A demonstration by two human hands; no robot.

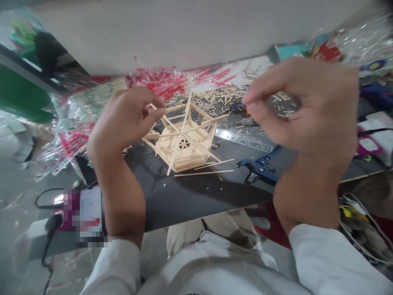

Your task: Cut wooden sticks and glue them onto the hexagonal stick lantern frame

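Observation:
A six-sided frame of stacked thin wooden sticks (196,157) rests on the dark table, with longer sticks crossing over its top. My left hand (123,116) is at its left side, thumb and forefinger pinched beside the end of a crossing stick; whether they grip it is unclear. Raised to the right, my right hand (313,106) has thumb and forefinger pressed together, and anything between them is too small to make out. Two loose sticks (204,173) lie at the frame's near edge. Blue-handled cutters (260,168) lie below my right hand.
A metal ruler (245,139) lies right of the frame. Short cut stick pieces (215,98) are scattered behind it, near red sticks in clear plastic (166,82). Bundled sticks (95,98) are at the left. A phone (90,209) lies at the lower left.

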